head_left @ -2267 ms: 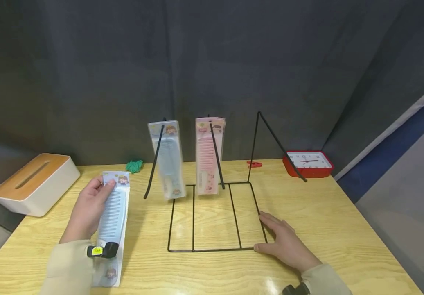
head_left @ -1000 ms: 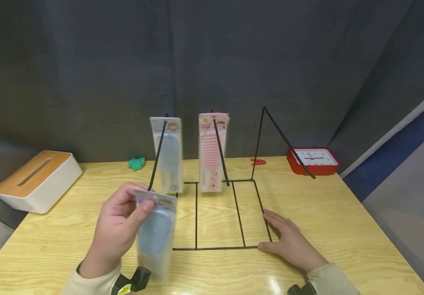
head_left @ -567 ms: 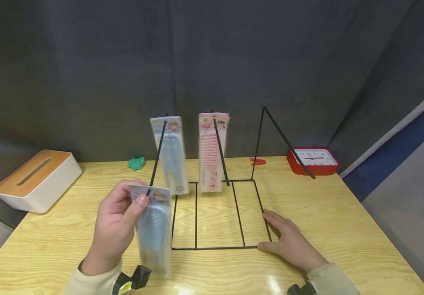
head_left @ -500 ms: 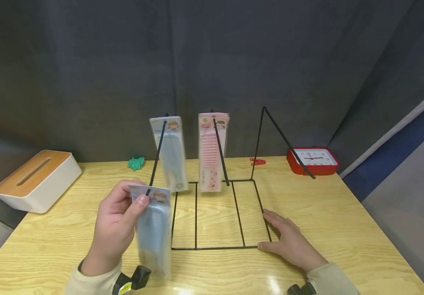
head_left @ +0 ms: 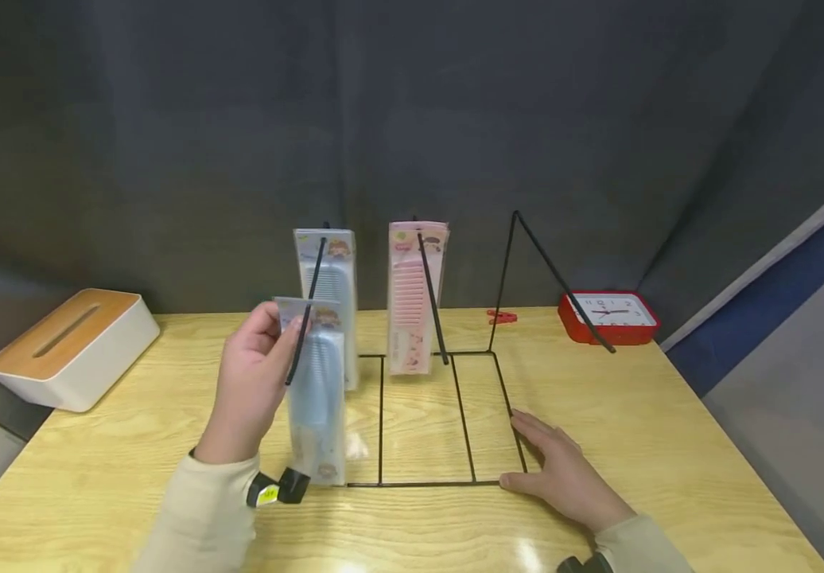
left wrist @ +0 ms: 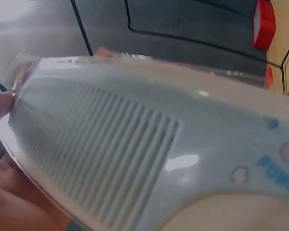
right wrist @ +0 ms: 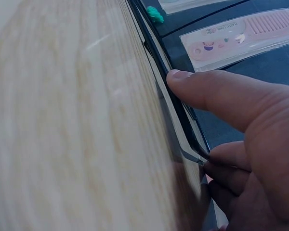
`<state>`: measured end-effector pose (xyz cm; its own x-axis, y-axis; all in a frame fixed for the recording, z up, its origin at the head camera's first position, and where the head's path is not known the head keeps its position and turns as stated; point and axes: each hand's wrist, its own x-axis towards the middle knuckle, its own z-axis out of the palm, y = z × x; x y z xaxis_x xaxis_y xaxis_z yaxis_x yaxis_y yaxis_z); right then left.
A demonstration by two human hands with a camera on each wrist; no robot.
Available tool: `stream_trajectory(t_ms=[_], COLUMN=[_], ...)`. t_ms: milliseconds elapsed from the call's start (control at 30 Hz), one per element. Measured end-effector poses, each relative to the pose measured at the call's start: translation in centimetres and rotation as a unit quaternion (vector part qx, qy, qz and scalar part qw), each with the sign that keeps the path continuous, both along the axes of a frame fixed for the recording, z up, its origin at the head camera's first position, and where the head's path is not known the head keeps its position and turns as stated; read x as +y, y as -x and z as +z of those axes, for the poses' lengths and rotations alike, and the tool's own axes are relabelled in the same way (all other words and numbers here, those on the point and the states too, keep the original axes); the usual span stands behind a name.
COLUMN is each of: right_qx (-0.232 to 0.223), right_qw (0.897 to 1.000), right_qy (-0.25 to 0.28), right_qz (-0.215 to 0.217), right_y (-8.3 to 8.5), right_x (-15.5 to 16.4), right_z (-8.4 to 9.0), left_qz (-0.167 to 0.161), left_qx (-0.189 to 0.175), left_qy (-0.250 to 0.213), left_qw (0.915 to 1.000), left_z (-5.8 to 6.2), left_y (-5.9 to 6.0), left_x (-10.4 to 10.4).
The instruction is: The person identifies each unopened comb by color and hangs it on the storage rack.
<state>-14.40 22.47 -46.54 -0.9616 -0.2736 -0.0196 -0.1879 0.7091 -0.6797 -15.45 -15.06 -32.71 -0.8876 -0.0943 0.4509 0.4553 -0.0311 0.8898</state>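
Head view looks down on a wooden table (head_left: 97, 477) where the left hand (head_left: 250, 382) pinches the top of a packaged blue comb (head_left: 315, 398) between thumb and curled fingers, holding it upright at the tip of the leftmost slanted prong of the black wire rack (head_left: 419, 414). Two more packs hang on that rack: another blue comb (head_left: 336, 270) just behind, and a pink comb (head_left: 412, 294) on the middle prong. The right prong stands bare, with open room around it. The right hand (head_left: 562, 473) lies flat, fingers straight, pressing the rack base's near right corner. Well apart sit a tissue box (head_left: 61, 346) at the left edge, and a red clock (head_left: 608, 314) at the back right.
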Motion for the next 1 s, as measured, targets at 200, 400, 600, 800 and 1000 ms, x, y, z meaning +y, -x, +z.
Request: stream_trajectory(t_ms=[200, 400, 600, 800, 1000], right_qx=[0.002, -0.002, -0.002, -0.003, -0.009], right_qw=[1.000, 1.000, 1.000, 1.000, 1.000], right_qy=[0.000, 0.000, 0.002, -0.002, -0.001], right_qz=[0.002, -0.001, 0.001, -0.002, -0.003], right_y=[0.0, 0.1, 0.2, 0.5, 0.8], right_x=[0.0, -0.1, -0.4, -0.5, -0.7], right_z=[-0.4, -0.5, -0.6, -0.6, -0.7], left_qz=[0.084, 0.164, 0.204, 0.217, 0.206], left_qx=[-0.055, -0.082, -0.075, -0.062, -0.056], left_qy=[0.036, 0.090, 0.116, 0.113, 0.128], left_qw=[0.9943, 0.9789, 0.9692, 0.9676, 0.9685], left_z=[0.6, 0.9, 0.7, -0.4, -1.8], left_y=[4.4, 7.4, 9.0, 9.5, 9.5], left_x=[0.0, 0.1, -0.3, -0.7, -1.0])
